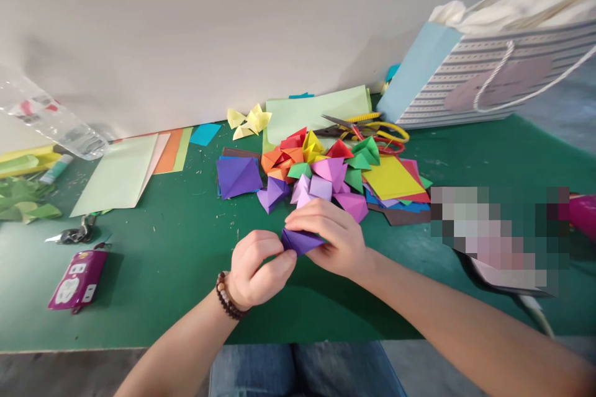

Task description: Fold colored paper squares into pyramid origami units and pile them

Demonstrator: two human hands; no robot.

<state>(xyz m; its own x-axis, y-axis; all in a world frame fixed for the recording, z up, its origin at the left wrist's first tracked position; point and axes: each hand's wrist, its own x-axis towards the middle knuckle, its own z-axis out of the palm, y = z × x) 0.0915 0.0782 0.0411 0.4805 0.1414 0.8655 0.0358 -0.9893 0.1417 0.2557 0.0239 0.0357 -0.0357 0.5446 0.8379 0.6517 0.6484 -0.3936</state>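
Observation:
A purple folded paper piece (300, 242) is held between my two hands near the front of the green table. My left hand (261, 268), with a beaded bracelet at the wrist, pinches its left corner between thumb and fingers. On the other side my right hand (333, 236) grips the right end, its fingers curled over the top. Just beyond lie folded paper pieces in several colours: orange (282, 162), yellow (313, 146), green (367, 152), pink (329, 170) and another purple one (274, 193). A stack of purple paper squares (239, 177) sits to their left.
Scissors (354, 128) and a yellow-topped paper stack (393, 177) lie behind and right. A striped paper bag (493, 74) stands at the back right, a blurred-out device (503, 242) nearer. To the left are a plastic bottle (60, 118), pale sheets (116, 173) and a magenta packet (78, 279).

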